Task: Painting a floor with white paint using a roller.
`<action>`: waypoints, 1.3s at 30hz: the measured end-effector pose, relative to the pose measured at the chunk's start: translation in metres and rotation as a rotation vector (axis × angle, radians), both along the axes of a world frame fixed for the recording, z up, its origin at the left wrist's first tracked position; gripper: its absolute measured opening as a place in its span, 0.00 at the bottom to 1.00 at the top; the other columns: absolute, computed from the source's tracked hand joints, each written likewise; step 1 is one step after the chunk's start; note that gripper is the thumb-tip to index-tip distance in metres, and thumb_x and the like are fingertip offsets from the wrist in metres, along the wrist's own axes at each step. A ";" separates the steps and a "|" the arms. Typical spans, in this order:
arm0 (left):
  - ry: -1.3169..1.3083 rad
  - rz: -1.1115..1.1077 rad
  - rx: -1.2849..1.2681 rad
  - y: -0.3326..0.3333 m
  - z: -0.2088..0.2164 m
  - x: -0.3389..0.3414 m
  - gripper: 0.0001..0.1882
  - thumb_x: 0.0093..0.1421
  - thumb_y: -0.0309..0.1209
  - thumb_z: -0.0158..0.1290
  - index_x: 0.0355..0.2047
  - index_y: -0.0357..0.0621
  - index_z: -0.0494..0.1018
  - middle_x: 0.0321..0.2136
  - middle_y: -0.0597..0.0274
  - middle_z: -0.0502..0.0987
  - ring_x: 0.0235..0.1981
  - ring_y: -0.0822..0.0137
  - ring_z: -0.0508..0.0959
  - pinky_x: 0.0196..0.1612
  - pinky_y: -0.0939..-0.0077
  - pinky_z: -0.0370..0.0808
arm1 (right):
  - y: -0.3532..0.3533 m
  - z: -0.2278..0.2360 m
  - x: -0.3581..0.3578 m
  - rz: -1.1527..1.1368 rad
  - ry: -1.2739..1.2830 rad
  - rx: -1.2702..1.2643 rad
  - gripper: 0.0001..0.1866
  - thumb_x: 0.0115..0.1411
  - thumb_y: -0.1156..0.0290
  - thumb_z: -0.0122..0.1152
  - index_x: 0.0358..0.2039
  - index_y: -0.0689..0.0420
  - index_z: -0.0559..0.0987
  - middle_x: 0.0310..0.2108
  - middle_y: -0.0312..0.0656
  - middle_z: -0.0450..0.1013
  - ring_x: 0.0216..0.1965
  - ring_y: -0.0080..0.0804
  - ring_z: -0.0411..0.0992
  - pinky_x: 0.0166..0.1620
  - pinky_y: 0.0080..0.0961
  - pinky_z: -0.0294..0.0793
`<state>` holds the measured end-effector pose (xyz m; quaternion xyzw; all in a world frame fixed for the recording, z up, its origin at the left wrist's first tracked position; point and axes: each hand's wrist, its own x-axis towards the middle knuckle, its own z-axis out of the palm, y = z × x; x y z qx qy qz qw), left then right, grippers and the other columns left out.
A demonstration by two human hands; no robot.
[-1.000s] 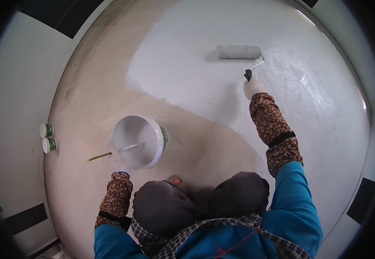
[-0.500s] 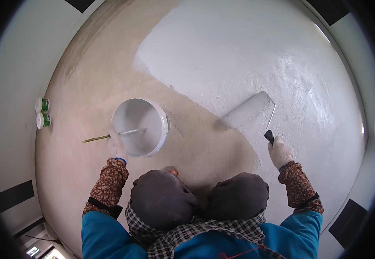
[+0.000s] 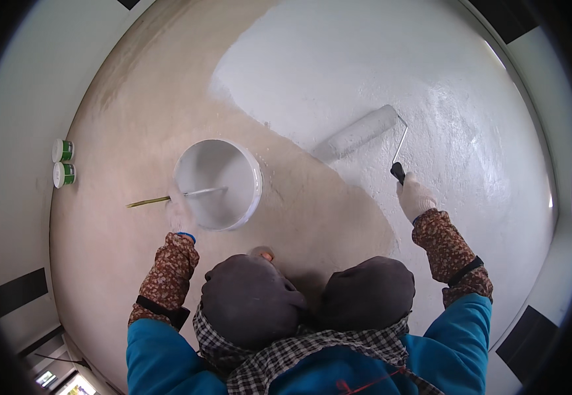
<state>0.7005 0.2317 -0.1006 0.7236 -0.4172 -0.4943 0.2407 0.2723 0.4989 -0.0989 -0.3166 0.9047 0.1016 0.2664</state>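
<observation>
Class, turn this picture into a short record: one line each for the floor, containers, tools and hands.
Floor: beige at left, white coating at right
Tubs: two, white and green, at the floor's left edge
Bucket: large, white, open
Stick: across the bucket's rim, yellow-green outside, whitish inside
Roller: slanted over the coating, left end near its border
Left hand: at the bucket's rim beside the stick; grip unclear
Right hand: white-gloved, closed around the roller's black handle

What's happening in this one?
The right hand holds a paint roller by its black handle, its sleeve on the white-coated floor near the border with the tan floor. The left hand is at the rim of a white bucket, where a stick crosses; its grip is too blurred to judge.
</observation>
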 end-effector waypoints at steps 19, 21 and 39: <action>0.109 -0.034 0.001 -0.005 -0.021 0.016 0.41 0.64 0.62 0.38 0.57 0.33 0.67 0.53 0.51 0.72 0.52 0.58 0.74 0.55 0.67 0.69 | 0.095 0.007 0.001 0.069 0.088 0.082 0.16 0.65 0.59 0.50 0.40 0.61 0.70 0.28 0.54 0.78 0.32 0.54 0.78 0.35 0.48 0.76; 0.065 0.009 0.027 -0.003 -0.013 0.010 0.41 0.64 0.62 0.38 0.58 0.34 0.66 0.53 0.51 0.72 0.52 0.58 0.74 0.55 0.67 0.70 | 0.147 0.010 0.002 0.051 0.089 0.076 0.15 0.64 0.59 0.52 0.38 0.59 0.70 0.25 0.53 0.76 0.29 0.55 0.77 0.34 0.50 0.75; -0.168 0.069 -0.037 0.004 0.000 -0.003 0.45 0.63 0.65 0.34 0.41 0.26 0.73 0.32 0.48 0.77 0.35 0.57 0.77 0.41 0.65 0.72 | 0.050 -0.017 -0.037 0.189 0.073 -0.056 0.17 0.66 0.57 0.49 0.39 0.60 0.70 0.27 0.56 0.76 0.31 0.58 0.77 0.34 0.51 0.75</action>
